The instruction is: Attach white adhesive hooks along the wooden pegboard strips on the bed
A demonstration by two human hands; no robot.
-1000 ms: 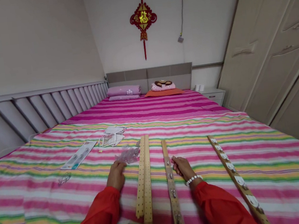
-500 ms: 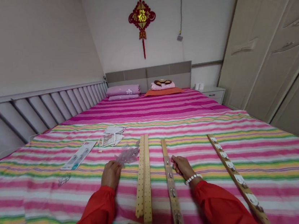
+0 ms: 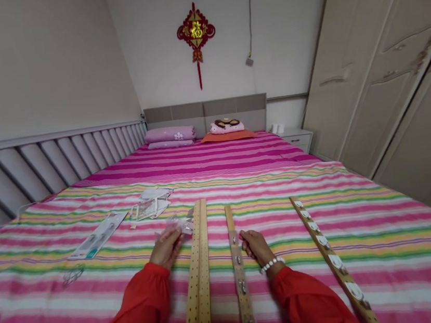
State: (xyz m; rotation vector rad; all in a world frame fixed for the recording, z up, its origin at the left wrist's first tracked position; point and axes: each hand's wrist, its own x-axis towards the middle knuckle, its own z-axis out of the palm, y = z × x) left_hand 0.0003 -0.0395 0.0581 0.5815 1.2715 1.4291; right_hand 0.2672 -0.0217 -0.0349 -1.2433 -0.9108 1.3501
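Landmark: the wooden strip with clear hook pads (image 3: 238, 268), lying lengthwise on the striped bedcover (image 3: 258, 193). From where I stand, four metal hooks show along it, and its far end is bare wood.

Right hand (image 3: 255, 245): just beside the landmark's right edge, near the farthest hook. Fingers curled, thumb and forefinger close together, so a narrow grip; cannot tell whether anything sits between the tips. White beaded bracelet (image 3: 272, 264) at the wrist.

Left hand (image 3: 167, 247): left of the landmark, fingers bent at the near side of a clear plastic bag (image 3: 186, 226). Cannot tell if the bag is pinched or merely touched.

Other items, by landmark. Left of it, nearest: two drilled wooden strips (image 3: 204, 273), side by side, the bag against their far end. Farther left: white wrappers (image 3: 154, 205), a hook card (image 3: 99, 235) and, nearer the person, a tangle of thin loops (image 3: 73, 274). Right of it, well apart: a wooden strip with white hooks (image 3: 334, 260), set at a slant.
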